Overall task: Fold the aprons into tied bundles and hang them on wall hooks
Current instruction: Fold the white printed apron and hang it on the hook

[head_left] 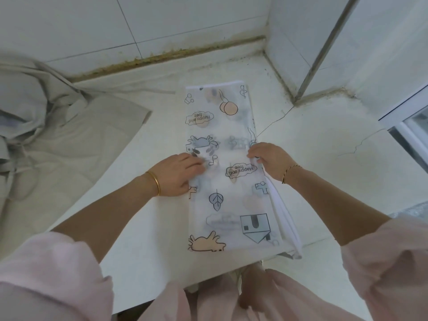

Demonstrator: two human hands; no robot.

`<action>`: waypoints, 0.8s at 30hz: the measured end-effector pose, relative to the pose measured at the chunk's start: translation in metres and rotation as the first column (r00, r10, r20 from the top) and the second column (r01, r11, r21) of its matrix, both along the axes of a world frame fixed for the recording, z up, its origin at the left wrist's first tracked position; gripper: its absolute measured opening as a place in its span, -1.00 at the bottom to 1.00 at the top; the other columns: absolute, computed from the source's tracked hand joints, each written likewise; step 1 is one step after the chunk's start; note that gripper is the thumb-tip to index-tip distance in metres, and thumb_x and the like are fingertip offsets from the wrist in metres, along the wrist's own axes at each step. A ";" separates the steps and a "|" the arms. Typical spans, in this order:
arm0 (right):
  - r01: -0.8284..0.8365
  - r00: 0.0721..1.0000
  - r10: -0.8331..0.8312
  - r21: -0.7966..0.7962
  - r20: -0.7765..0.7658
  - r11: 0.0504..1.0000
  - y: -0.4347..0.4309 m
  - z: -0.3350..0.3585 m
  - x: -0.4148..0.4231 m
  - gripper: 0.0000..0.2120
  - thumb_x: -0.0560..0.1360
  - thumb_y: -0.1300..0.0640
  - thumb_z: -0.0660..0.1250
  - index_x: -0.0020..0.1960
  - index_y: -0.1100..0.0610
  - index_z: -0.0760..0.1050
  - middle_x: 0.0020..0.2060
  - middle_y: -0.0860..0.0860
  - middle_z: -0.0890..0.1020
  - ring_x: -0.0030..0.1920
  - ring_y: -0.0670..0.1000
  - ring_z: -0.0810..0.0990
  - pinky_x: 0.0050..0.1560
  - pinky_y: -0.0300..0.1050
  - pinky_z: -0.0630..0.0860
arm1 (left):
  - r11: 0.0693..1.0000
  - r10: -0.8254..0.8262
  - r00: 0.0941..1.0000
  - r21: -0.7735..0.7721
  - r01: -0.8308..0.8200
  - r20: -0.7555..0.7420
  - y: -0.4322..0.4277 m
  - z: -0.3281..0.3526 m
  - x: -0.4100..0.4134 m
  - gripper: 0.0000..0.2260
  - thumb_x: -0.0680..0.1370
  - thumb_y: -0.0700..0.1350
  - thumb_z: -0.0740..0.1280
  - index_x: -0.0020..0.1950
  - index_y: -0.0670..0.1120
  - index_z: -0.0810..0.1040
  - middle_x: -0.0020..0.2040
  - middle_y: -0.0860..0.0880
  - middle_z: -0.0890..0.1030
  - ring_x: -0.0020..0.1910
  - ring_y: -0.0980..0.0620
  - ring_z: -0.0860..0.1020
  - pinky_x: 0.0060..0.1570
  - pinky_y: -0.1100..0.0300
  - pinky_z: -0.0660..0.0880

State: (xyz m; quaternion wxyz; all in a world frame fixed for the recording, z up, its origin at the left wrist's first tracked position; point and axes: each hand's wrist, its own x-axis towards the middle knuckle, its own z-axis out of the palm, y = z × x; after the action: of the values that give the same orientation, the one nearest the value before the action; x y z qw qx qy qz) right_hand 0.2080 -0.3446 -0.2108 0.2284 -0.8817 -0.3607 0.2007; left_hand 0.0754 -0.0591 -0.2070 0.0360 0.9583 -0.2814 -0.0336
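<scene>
A white apron (231,200) printed with cartoon animals, leaves and "Happy and free" lies folded into a long narrow strip on the white countertop (143,246). It runs from near the back wall to the front edge. My left hand (178,173) rests flat on the strip's left edge, fingers spread over the print. My right hand (269,159) curls its fingers round the strip's right edge, where the white layers stack up. A grey apron (58,135) lies crumpled at the left, its strap trailing toward the printed one.
White tiled walls stand behind and at the right, with a stained seam along the counter's back. A cracked counter section stretches right toward a window frame (407,126). My pink sleeves fill the bottom of the view.
</scene>
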 end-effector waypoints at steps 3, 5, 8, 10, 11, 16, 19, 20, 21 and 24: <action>0.014 1.000 -0.014 -0.006 -0.001 1.000 0.001 -0.001 0.003 -0.62 0.46 0.53 0.16 0.21 0.32 0.52 0.29 0.24 0.47 0.35 0.21 0.38 0.41 0.07 0.25 | 0.998 -0.026 0.997 0.064 0.030 -0.068 0.002 0.006 0.000 -0.46 0.35 0.04 0.19 0.32 -0.07 0.44 0.23 -0.20 0.52 0.09 -0.22 0.53 0.06 -0.03 0.54; 0.026 0.999 -0.026 -0.001 -0.018 1.000 0.001 -0.001 0.003 -0.61 0.45 0.54 0.15 0.21 0.34 0.52 0.29 0.24 0.46 0.35 0.21 0.38 0.41 0.06 0.25 | 0.990 -0.039 0.996 0.130 0.050 -0.081 0.001 0.008 -0.003 -0.42 0.37 0.13 0.17 0.38 0.02 0.40 0.26 -0.22 0.48 0.14 -0.24 0.49 0.08 -0.04 0.51; 0.035 0.999 -0.035 0.001 -0.028 0.999 0.003 0.002 0.002 -0.60 0.45 0.55 0.13 0.22 0.35 0.51 0.30 0.24 0.45 0.36 0.20 0.38 0.40 0.03 0.26 | 0.977 -0.043 0.996 0.208 0.058 -0.073 0.000 0.007 -0.005 -0.42 0.40 0.16 0.13 0.42 0.09 0.29 0.29 -0.23 0.44 0.18 -0.26 0.46 0.05 -0.09 0.53; 0.039 0.998 -0.040 -0.019 -0.054 0.999 0.005 0.003 0.004 -0.60 0.47 0.53 0.13 0.24 0.33 0.49 0.33 0.21 0.43 0.38 0.17 0.36 0.41 -0.01 0.24 | 0.971 -0.054 0.998 0.233 0.063 -0.045 -0.002 0.005 -0.007 -0.44 0.41 0.12 0.14 0.41 0.08 0.27 0.27 -0.23 0.44 0.15 -0.27 0.48 -0.01 -0.11 0.55; 0.042 0.997 -0.045 -0.042 -0.060 0.998 0.006 0.006 0.005 -0.60 0.48 0.52 0.13 0.26 0.31 0.49 0.35 0.19 0.42 0.39 0.15 0.35 0.42 -0.05 0.22 | 0.973 -0.058 0.998 0.222 0.062 -0.025 -0.004 0.004 -0.008 -0.46 0.42 0.10 0.19 0.40 0.06 0.28 0.27 -0.22 0.44 0.13 -0.26 0.50 -0.03 -0.10 0.56; 0.102 0.985 -0.097 0.023 -0.141 0.995 0.002 0.011 0.002 -0.53 0.43 0.61 0.09 0.20 0.31 0.53 0.25 0.19 0.51 0.29 0.12 0.44 0.33 -0.16 0.35 | 0.996 0.074 0.997 -0.048 -0.074 0.006 -0.009 0.004 -0.012 -0.54 0.43 -0.03 0.24 0.33 -0.05 0.46 0.22 -0.18 0.57 0.11 -0.16 0.59 -0.03 0.00 0.59; 0.335 0.882 -0.262 0.130 -0.393 0.933 0.003 0.017 0.000 -0.67 0.40 0.53 0.20 -0.01 0.26 0.61 -0.08 0.08 0.62 0.01 0.02 0.54 0.12 -0.18 0.47 | 0.764 0.443 0.790 -0.284 -0.580 -0.423 -0.015 0.024 -0.005 -0.71 0.52 -0.04 0.24 0.21 -0.04 0.54 0.21 -0.15 0.57 0.16 -0.08 0.54 0.06 0.26 0.42; 0.408 0.832 -0.311 0.125 -0.459 0.905 0.002 0.016 0.003 -0.79 0.39 0.45 0.27 -0.08 0.24 0.59 -0.17 0.05 0.61 -0.06 0.02 0.55 0.10 -0.10 0.48 | 0.615 0.516 0.650 -0.287 -0.734 -0.557 -0.019 0.030 0.001 -0.84 0.55 -0.11 0.27 0.11 -0.06 0.53 0.13 -0.19 0.58 0.08 -0.10 0.54 -0.05 0.27 0.41; 0.438 0.802 -0.342 0.094 -0.490 0.894 0.003 0.019 0.004 -0.84 0.41 0.39 0.28 -0.09 0.23 0.58 -0.19 0.08 0.61 -0.07 0.06 0.55 0.11 -0.03 0.49 | 0.456 0.541 0.528 -0.299 -0.838 -0.655 -0.022 0.033 0.008 -0.93 0.58 -0.14 0.27 0.01 -0.11 0.50 0.01 -0.21 0.57 -0.05 -0.11 0.53 -0.15 0.22 0.41; 0.476 0.776 -0.359 0.108 -0.518 0.873 0.001 0.022 0.004 -0.81 0.47 0.48 0.20 -0.10 0.36 0.58 -0.25 0.10 0.61 -0.24 -0.01 0.59 -0.04 -0.04 0.56 | 0.126 0.469 0.292 -0.264 -0.956 -0.834 -0.026 0.041 0.025 -0.75 0.63 -0.02 0.17 -0.09 -0.15 0.51 -0.28 -0.14 0.53 -0.38 -0.05 0.51 -0.41 0.21 0.48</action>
State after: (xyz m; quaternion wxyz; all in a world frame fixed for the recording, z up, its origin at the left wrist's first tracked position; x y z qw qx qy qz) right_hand 0.2123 -0.3437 -0.1893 0.4518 -0.8282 -0.1069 0.3139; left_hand 0.1000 -0.0853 -0.1663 0.5205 0.7817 0.2977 -0.1716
